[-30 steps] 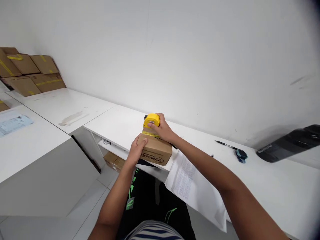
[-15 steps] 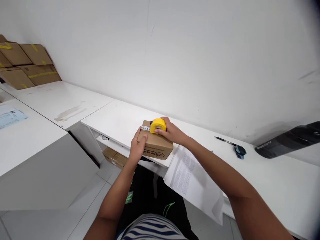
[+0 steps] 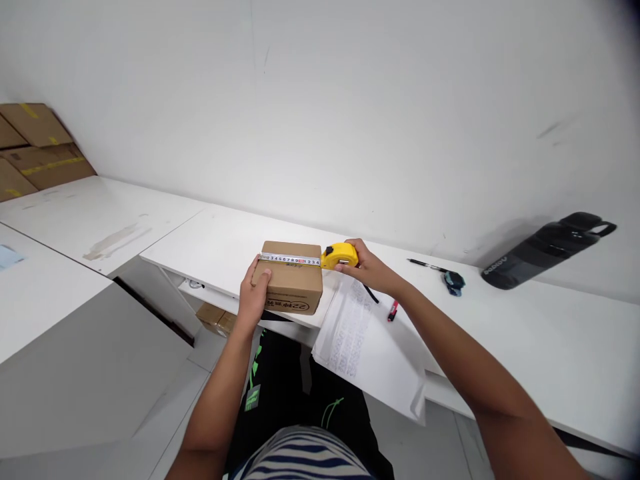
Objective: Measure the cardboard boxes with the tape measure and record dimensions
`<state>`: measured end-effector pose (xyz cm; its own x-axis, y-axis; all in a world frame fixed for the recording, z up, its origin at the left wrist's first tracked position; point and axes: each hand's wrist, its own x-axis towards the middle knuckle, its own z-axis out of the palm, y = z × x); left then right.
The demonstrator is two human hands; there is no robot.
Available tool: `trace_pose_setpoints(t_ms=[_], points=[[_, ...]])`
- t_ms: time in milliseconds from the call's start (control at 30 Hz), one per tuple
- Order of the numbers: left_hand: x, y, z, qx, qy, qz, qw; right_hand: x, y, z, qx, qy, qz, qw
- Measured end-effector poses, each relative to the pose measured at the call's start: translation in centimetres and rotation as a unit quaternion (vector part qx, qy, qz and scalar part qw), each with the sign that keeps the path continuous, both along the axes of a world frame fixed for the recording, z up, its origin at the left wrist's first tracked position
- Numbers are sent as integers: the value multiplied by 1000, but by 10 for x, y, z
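Note:
A small brown cardboard box (image 3: 294, 288) sits at the front edge of the white desk (image 3: 230, 247). My left hand (image 3: 254, 293) grips the box's left end, thumb pinning the tape's tip on top. My right hand (image 3: 367, 267) is closed round a yellow tape measure (image 3: 340, 255) just past the box's right end. The white numbered blade (image 3: 290, 260) lies stretched across the box top from left to right.
A printed sheet of paper (image 3: 365, 340) hangs over the desk edge to the right of the box. A red marker (image 3: 393, 311), a pen (image 3: 425, 265), a small dark object (image 3: 454, 281) and a black bottle (image 3: 547, 250) lie further right. Cardboard boxes (image 3: 30, 150) are stacked far left.
My right hand has drawn the tape measure to the right, off the box top, pulling the blade out across the box. My left hand stays on the box's left end.

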<state>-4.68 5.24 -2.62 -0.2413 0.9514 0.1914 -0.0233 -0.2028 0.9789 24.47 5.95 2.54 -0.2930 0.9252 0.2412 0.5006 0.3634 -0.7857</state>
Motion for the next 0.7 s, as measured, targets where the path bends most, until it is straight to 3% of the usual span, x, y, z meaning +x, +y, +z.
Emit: trace_pose_setpoints(t_ms=[267,700], points=[[1,-1,1,-5,15,5,1000,-1,-8,6,8,-12,-27,1000],[3,-3,4,-5,14,7,1000,-3,-9,8,15,6,-17,1000]])
